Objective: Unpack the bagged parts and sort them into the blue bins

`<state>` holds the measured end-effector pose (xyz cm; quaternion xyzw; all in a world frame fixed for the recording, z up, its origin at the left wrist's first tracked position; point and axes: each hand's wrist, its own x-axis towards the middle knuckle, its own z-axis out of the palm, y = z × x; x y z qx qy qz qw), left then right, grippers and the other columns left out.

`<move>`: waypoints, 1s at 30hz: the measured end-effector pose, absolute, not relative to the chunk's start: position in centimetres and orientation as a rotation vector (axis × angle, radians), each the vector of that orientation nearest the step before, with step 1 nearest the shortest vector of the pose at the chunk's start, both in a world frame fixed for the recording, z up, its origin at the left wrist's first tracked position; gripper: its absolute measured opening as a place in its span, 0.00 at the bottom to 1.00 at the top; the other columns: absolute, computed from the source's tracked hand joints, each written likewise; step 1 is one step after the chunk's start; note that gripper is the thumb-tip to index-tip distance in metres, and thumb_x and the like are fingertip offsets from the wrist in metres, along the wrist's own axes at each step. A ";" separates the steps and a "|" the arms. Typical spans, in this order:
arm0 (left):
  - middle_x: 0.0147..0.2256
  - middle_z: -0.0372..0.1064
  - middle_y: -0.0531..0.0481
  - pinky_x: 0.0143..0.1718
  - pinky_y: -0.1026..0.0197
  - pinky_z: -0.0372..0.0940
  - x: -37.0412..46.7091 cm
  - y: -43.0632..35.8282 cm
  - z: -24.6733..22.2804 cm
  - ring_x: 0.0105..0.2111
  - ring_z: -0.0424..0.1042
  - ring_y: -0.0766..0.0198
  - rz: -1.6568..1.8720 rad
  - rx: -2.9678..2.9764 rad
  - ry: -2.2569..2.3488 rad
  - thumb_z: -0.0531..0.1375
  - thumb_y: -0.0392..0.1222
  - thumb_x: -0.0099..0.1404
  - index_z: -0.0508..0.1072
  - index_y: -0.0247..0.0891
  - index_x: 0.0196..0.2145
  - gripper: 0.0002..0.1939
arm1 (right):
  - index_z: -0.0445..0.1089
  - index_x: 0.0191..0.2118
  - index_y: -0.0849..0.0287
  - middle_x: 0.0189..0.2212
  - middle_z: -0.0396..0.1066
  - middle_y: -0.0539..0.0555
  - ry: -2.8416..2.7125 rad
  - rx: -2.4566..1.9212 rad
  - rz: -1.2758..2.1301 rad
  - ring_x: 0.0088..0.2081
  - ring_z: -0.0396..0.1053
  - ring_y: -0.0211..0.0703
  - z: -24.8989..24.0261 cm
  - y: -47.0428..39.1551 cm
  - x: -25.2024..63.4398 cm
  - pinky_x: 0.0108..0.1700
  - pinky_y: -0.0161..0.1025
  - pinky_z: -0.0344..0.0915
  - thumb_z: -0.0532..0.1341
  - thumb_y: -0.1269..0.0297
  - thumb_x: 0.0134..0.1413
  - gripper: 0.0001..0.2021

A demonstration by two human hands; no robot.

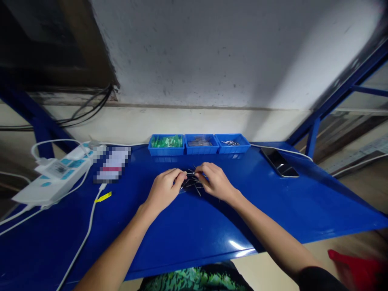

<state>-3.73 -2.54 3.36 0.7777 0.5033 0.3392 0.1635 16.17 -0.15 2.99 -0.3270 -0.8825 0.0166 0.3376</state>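
Between my two hands runs a thin metal rod (190, 173), pinched at one end by each. My left hand (166, 185) has thumb and forefinger closed on its left end. At the other end, the fingertips of my right hand (216, 181) are closed on it too. Below the fingers a loose pile of thin metal pieces (198, 190) lies on the blue table (188, 230). Part of the pile is hidden by my hands. The exact kind of the rod is too small to make out.
Three blue bins stand at the back: one with green pieces (166, 141), a middle bin (200, 150) and a right bin (233, 148) with metal pieces. On the left are a white power strip (57, 173), a pixelated phone-like object (113, 165) and a cable (87, 230); a black phone (279, 162) lies right.
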 end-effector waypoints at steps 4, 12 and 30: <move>0.29 0.72 0.52 0.30 0.62 0.61 -4.1 -2.4 3.3 0.29 0.71 0.63 0.781 2.221 1.503 0.48 0.46 0.69 0.71 0.41 0.33 0.14 | 0.63 0.36 0.58 0.29 0.67 0.55 -1.987 -0.991 -0.188 0.32 0.64 0.42 4.2 2.0 19.1 0.37 0.39 0.61 0.50 0.66 0.61 0.06; 0.33 0.68 0.51 0.28 0.62 0.59 -3.9 -2.1 1.4 0.33 0.69 0.59 0.534 2.377 1.636 0.58 0.43 0.61 0.70 0.42 0.32 0.04 | 0.60 0.51 0.65 0.42 0.65 0.66 -1.675 -1.725 -0.313 0.43 0.63 0.58 2.3 5.5 24.4 0.42 0.51 0.61 0.56 0.56 0.54 0.22; 0.34 0.67 0.49 0.33 0.59 0.61 -3.8 -1.8 1.4 0.36 0.68 0.58 0.598 2.342 1.674 0.52 0.38 0.66 0.66 0.40 0.33 0.05 | 0.59 0.53 0.60 0.44 0.64 0.63 -2.097 -1.285 0.045 0.45 0.63 0.56 1.5 1.8 18.0 0.45 0.54 0.63 0.55 0.59 0.58 0.19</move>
